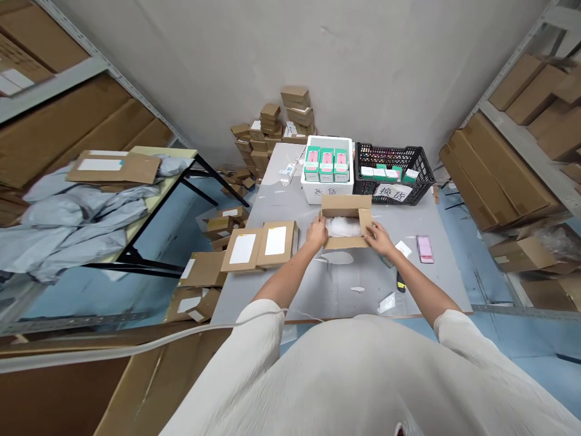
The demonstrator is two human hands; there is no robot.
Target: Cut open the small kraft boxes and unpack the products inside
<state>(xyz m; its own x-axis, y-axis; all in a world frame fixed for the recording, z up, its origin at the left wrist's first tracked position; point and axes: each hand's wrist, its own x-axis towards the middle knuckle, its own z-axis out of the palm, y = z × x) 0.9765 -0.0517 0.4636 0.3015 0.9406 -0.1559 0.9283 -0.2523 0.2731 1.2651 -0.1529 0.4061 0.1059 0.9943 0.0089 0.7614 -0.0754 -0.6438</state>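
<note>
An open cardboard box sits on the grey table in front of me, flaps spread, with white translucent packing material inside. Its left side is gripped by my left hand, fingers closed on the cardboard. My right hand pinches the right flap and edge of the same box. A small white card lies beside my right wrist, partly over a greenish item. Nearer me are a black and yellow cutter and a small clear plastic bag.
Behind the box stand a white bin of green and pink boxes and a black crate. Two labelled cartons lie left; a pink phone lies right. Grey bags cover a side table. Shelves flank both sides.
</note>
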